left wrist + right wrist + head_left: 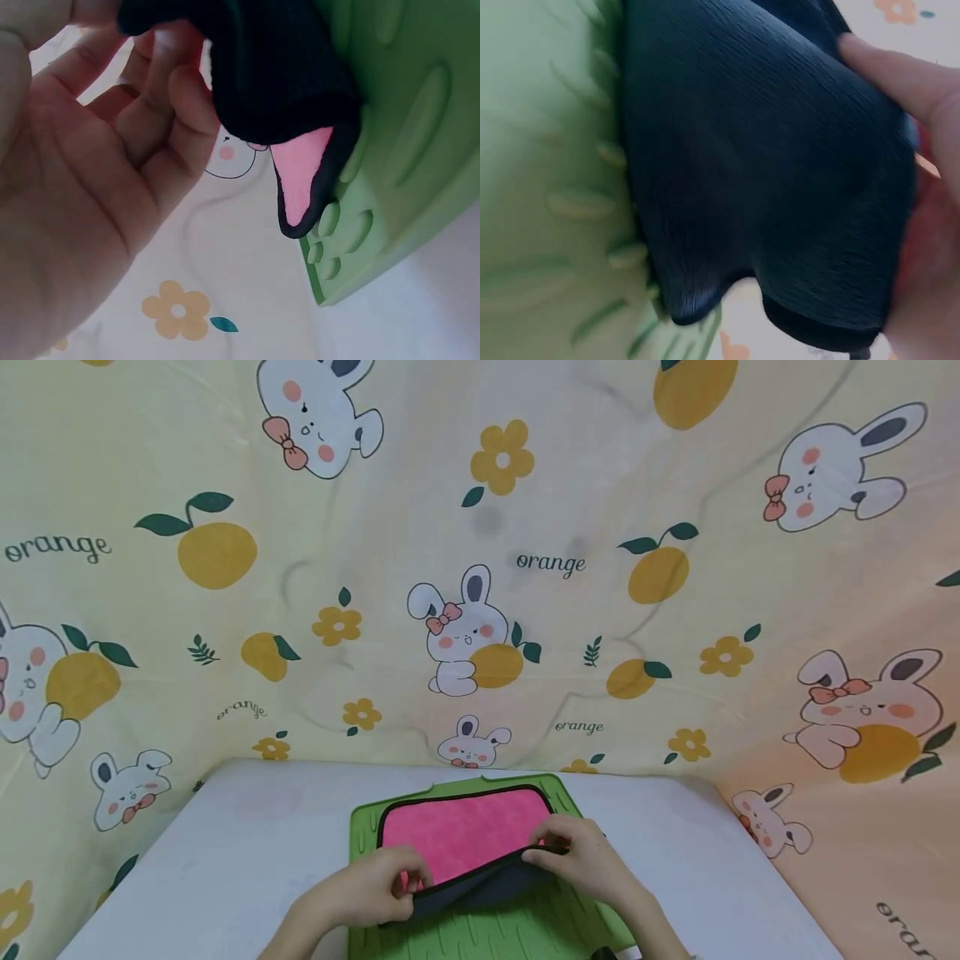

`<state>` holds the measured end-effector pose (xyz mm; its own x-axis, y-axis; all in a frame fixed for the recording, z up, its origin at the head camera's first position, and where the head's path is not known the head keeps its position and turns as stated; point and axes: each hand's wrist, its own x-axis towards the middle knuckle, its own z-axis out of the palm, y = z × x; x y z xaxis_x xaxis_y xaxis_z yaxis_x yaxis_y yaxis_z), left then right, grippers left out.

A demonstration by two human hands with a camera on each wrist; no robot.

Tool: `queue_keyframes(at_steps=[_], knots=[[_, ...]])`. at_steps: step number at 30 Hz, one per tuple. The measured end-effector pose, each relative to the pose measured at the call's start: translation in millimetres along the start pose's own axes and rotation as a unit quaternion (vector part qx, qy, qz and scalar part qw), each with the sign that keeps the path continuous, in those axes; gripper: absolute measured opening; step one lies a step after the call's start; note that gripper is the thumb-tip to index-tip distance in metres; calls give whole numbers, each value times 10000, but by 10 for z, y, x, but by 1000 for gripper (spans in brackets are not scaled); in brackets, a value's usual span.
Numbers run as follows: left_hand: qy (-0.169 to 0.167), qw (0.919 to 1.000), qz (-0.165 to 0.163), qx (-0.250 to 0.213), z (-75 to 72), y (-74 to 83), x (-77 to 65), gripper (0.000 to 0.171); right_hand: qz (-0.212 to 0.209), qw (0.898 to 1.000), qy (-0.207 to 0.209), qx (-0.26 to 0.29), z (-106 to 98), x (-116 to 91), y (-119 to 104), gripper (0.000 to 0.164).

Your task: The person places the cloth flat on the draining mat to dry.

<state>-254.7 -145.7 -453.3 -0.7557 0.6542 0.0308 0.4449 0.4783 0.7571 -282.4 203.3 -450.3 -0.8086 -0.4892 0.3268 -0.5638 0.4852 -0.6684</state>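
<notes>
A pink cloth (465, 831) with black edging and a dark navy underside lies on a green ridged mat (465, 939). Its near edge is raised, so the navy side shows towards me. My left hand (371, 887) pinches the near left part of that edge, and my right hand (588, 860) pinches the near right part. In the left wrist view the dark cloth (277, 75) folds down beside the left hand (97, 157), with a strip of pink showing. From the right wrist, the navy underside (757, 165) hides most of the right hand's fingers.
The mat lies on a white table (247, 852). A curtain (450, 527) printed with rabbits and oranges hangs behind and at the sides. A small black object (603, 953) is partly cut off at the bottom of the head view.
</notes>
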Motion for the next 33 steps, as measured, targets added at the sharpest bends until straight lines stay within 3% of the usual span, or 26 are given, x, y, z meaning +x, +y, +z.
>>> queue_keyframes(at_steps=[7, 11, 19, 25, 29, 32, 33], knots=[[-525, 9975, -254, -391, 124, 4, 26, 30, 593, 9856, -1579, -114, -131, -51, 150, 8], [-808, 9938, -319, -700, 228, -5, 29, 27, 751, 9778, -1955, -9, -169, -153, 207, 9], [-859, 9930, -313, -744, 340, 34, -67, 24, 911, 9769, -1930, 48, -291, -365, 269, 23], [-725, 9922, -399, -931, 414, 58, -137, 18, 451, 9887, -1424, -131, -344, -486, 375, 18], [-843, 9911, 826, -620, 435, 1, -108, 7, -24, 9919, -1248, -249, -361, -578, 426, 16], [-741, 9773, 1979, 146, 464, -58, -71, 6, -501, 9902, -1213, -477, -355, -642, 439, 17], [-737, 9759, 2030, 323, 481, -64, -72, 5, -633, 9888, -1223, -567, -351, -660, 442, 18]])
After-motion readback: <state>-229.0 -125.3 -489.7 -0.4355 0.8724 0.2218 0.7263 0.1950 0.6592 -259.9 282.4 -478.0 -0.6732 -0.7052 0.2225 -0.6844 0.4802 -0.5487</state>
